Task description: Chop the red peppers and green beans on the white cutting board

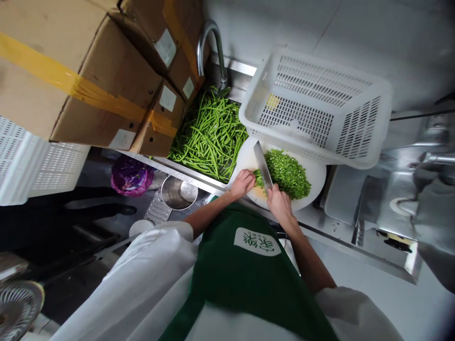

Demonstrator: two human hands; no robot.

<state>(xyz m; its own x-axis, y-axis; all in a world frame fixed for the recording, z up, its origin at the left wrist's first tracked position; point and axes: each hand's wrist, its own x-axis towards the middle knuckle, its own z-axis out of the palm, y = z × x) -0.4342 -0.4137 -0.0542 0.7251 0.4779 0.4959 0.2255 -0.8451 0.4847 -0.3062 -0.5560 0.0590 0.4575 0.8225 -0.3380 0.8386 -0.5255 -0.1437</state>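
My right hand [279, 203] grips the handle of a cleaver [262, 163], its broad blade standing on a round white cutting board [318, 182]. Left of the blade, my left hand [243, 183] is closed on a bundle of green beans [259, 178], whose ends poke out toward the steel. A heap of chopped green beans [287, 174] lies on the board to the right of the blade. Beyond my left hand, whole green beans [213, 132] fill the sink. The cleaver's handle is mostly hidden inside my right hand.
A white plastic basket [382, 94] stands behind the board, against the wall. A curved faucet [215, 28] rises over the sink. Taped cardboard boxes [103, 71] are stacked at the left. Below them are a metal pot [179, 193] and a purple bag [130, 177]. Metal equipment [398, 199] sits right.
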